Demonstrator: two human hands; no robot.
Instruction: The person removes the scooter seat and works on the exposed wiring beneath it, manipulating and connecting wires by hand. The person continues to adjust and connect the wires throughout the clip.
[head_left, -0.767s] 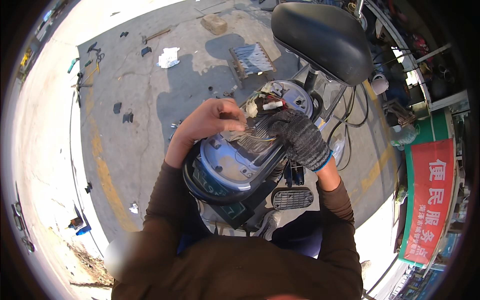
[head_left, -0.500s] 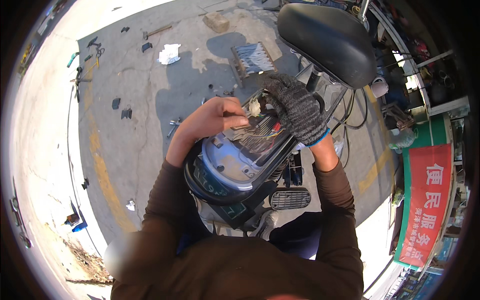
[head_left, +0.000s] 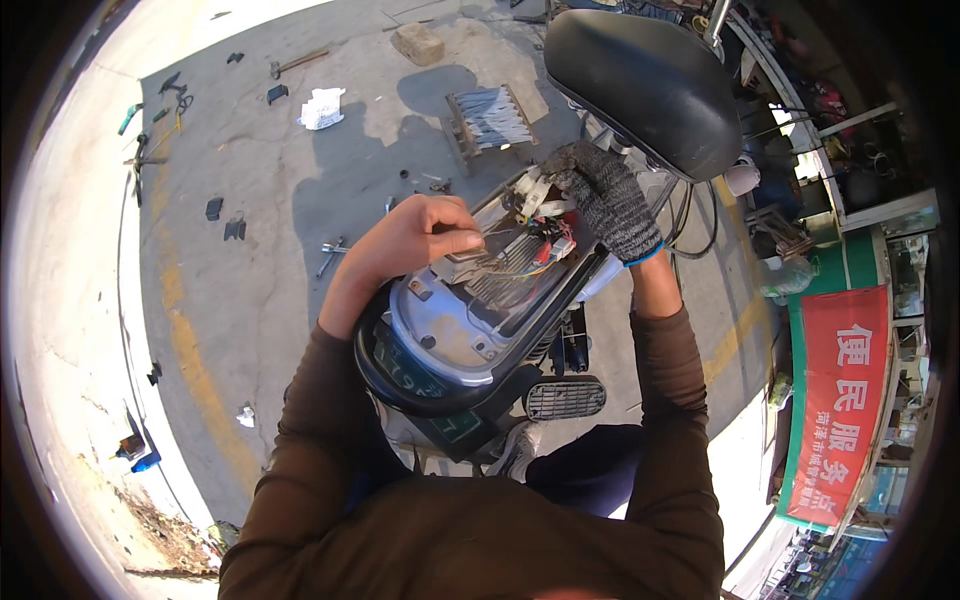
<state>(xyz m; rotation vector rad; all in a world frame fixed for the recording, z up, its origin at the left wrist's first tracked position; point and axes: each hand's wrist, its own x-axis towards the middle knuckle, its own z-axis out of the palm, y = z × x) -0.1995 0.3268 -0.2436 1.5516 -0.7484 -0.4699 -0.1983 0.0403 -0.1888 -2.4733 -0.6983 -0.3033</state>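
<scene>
Scooter frame uncovered; wiring exposed, apparently unstowed. Left hand bent over left edge, right hand curled near far end; cannot tell either grip.

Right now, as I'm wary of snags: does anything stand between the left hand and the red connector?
Only thin wires show between the left hand and the red connector, running over the finned metal part; nothing bulkier is visible there. Whether they could catch is hard to tell.

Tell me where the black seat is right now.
In the head view, the black seat is at the upper right, just beyond the gloved right hand and right of the slatted frame.
</scene>
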